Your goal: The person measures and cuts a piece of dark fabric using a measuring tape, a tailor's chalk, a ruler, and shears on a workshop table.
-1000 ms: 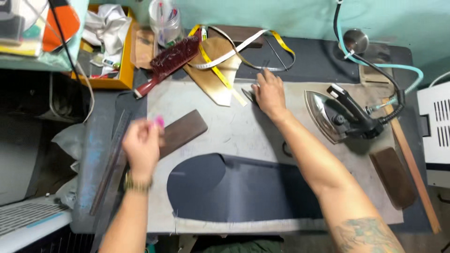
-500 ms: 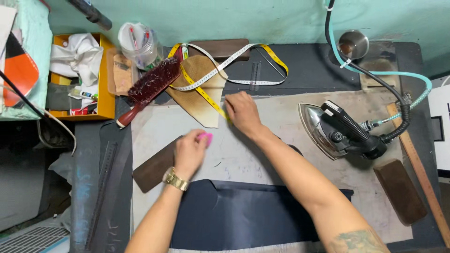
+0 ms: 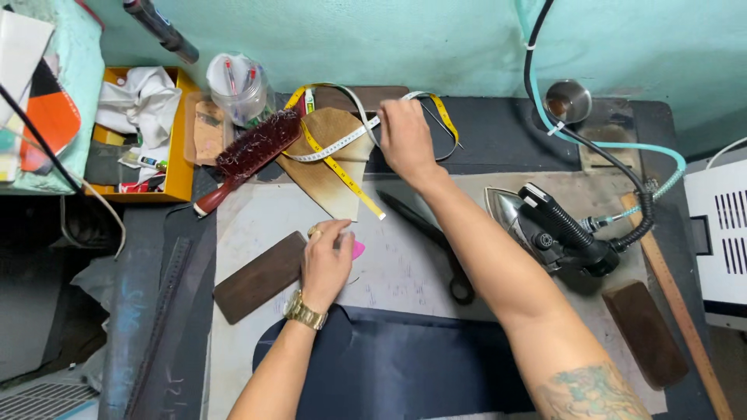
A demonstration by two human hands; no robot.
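Pink flat chalk piece (image 3: 357,249) sits pinched in the left hand (image 3: 325,264); the right hand (image 3: 405,138) grips the yellow-and-white measuring tape (image 3: 342,148).

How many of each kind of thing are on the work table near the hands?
Dark wooden blocks: 2, one by the left hand at, one at the right edge
Tape measure, under the right hand: 1
Scissors: 1
Iron: 1
Brush: 1
Pink chalk: 1
Navy cloth: 1
Total: 8
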